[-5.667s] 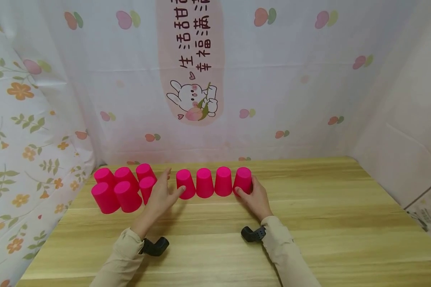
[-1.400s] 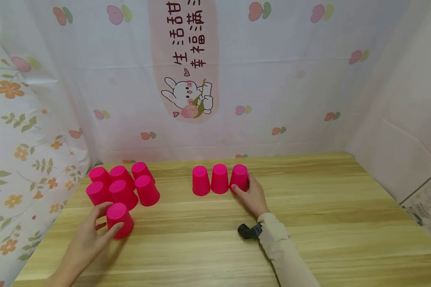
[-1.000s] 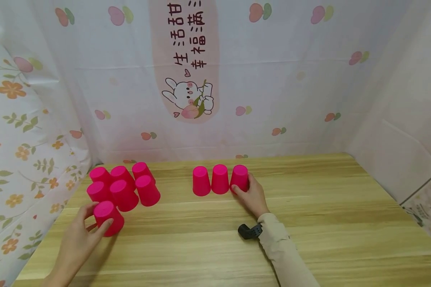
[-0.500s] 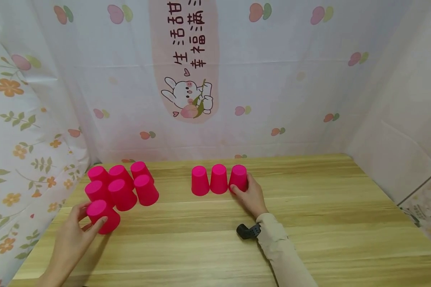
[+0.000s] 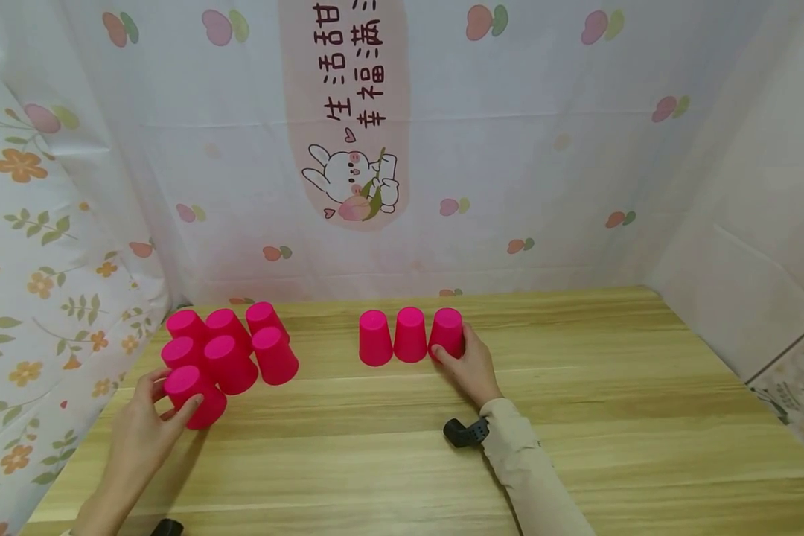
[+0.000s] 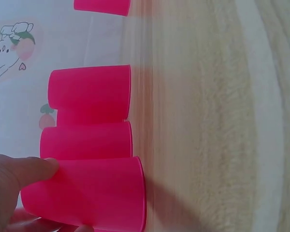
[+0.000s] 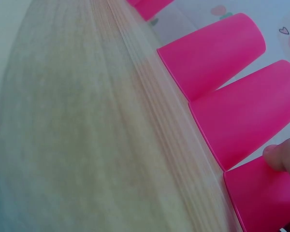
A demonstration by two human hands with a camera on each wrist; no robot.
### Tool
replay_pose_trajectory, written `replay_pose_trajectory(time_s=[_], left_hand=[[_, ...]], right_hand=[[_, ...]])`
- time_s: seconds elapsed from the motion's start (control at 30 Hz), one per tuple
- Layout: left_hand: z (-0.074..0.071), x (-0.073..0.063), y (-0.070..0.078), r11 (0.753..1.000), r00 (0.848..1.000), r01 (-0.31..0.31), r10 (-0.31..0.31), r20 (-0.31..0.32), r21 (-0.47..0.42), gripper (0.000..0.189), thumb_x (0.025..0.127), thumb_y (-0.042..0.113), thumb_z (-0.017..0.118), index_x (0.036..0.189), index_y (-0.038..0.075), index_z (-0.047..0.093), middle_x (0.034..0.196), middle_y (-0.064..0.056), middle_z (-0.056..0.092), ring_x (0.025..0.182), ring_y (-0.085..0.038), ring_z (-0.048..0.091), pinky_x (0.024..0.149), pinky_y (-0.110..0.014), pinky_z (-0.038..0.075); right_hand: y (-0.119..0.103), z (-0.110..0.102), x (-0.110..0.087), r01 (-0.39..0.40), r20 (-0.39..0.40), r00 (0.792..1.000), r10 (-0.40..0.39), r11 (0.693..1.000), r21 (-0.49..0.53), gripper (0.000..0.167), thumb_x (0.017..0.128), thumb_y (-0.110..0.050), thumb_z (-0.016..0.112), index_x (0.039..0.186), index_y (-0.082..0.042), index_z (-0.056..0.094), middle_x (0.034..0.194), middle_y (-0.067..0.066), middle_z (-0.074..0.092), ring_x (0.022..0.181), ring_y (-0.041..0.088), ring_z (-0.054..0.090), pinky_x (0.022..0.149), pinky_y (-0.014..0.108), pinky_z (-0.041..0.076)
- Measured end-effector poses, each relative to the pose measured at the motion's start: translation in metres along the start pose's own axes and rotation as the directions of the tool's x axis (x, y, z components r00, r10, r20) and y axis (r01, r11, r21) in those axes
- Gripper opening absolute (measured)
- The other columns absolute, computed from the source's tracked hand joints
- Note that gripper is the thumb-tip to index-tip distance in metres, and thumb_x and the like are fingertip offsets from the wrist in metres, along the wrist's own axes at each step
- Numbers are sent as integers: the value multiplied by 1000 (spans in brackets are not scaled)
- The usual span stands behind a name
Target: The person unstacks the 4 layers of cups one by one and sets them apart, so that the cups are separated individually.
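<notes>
My left hand [image 5: 141,424] grips an upside-down bright pink plastic cup [image 5: 197,402] at the left of the table, thumb on its near side. Just behind that cup stand several like cups [image 5: 231,365] in two rows, all mouth down. In the left wrist view the held cup [image 6: 92,193] lies against or very close to its neighbour [image 6: 87,140]. My right hand [image 5: 469,368] holds the rightmost cup [image 5: 447,331] of a row of three, its thumb [image 7: 280,154] on the cup's side. The other two, a middle cup [image 5: 411,335] and a left cup [image 5: 375,339], stand beside it.
The wood-grain table [image 5: 348,461] reaches to a patterned cloth backdrop [image 5: 509,149] behind and a floral cloth [image 5: 47,298] at the left. A black wrist-camera mount [image 5: 465,433] sits at my right wrist. A gap of bare table parts the two cup groups.
My left hand has carried one cup from the row's left end to the front of the left group, then shifted it left and slightly back. The right hand stays on its cup.
</notes>
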State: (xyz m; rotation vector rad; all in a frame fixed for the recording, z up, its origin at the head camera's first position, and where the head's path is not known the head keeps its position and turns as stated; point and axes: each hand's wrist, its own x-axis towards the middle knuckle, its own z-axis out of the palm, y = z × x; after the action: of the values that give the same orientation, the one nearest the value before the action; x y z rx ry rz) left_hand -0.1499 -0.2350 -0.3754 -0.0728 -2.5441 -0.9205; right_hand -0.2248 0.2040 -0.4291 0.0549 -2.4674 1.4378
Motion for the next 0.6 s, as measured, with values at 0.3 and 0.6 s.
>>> replay_pose_trajectory(time_s=[0.3, 0.6], left_hand=[[-2, -3, -4, 998, 999, 49, -48, 23, -32, 65, 77, 1, 73, 125, -18, 32, 118, -36, 44, 92, -54, 54, 54, -23, 53], [-7, -7, 13, 994, 973, 109, -109, -202, -12, 72, 74, 23, 77, 130, -2, 39, 119, -20, 49, 80, -12, 62, 48, -5, 34]], right_hand=[[0, 2, -1, 0, 3, 1000, 0, 1000, -12, 47, 82, -21, 70, 120, -3, 50, 109, 12, 60, 96, 26, 58, 82, 42, 50], [2, 0, 0, 7, -10, 1000, -7, 1000, -17, 46, 82, -20, 70, 120, -4, 50, 108, 13, 60, 95, 26, 58, 81, 42, 50]])
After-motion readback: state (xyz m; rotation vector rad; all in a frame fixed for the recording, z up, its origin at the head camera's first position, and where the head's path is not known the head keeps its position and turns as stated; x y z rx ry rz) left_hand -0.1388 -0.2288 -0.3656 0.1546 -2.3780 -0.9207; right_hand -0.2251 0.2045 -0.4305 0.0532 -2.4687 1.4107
